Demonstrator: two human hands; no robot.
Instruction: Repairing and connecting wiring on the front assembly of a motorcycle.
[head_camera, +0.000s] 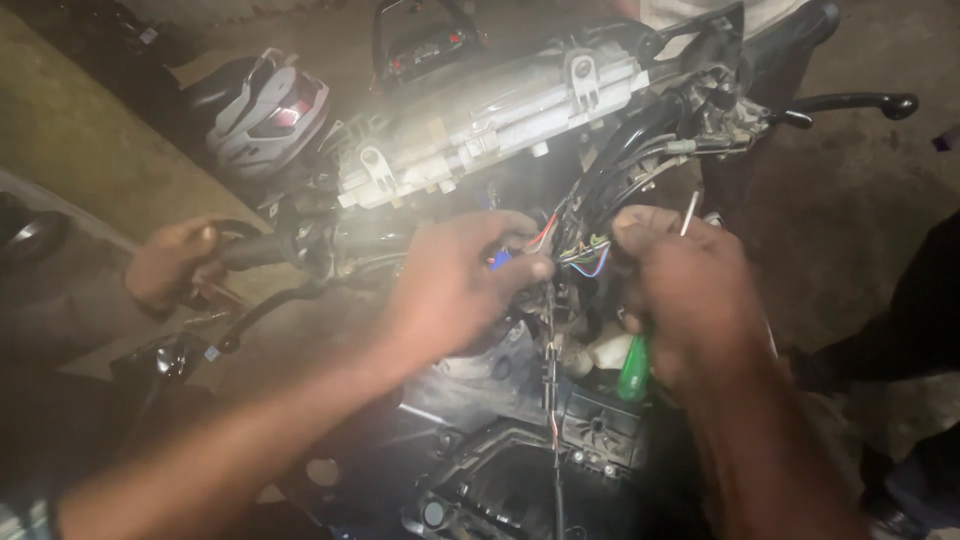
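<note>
both hands are at the stripped front of a motorcycle, under the handlebar. our left hand (455, 290) is closed in a pinch on a small blue connector (497, 262) at the end of the coloured wires (585, 255). our right hand (690, 295) is wrapped shut around a green-handled screwdriver (633, 368), handle pointing down out of the fist, metal shaft (689, 212) rising above the knuckles; its thumb and forefinger also appear to press on the same wires from the other side.

the wire bundle lies between the two hands, running roughly left to right, then climbing as a black loom (620, 160) toward the right-hand control. the left hand is the nearer to the connector and touches it; the right is just beside. a thin cable (552, 380) hangs straight down from the bundle over the black plastic housing (540, 470).

a third hand (170, 262), belonging to another person, grips the far handlebar grip (255, 250). a helmet (265, 110) sits beyond it. whether the connector is mated or free we cannot tell.
</note>
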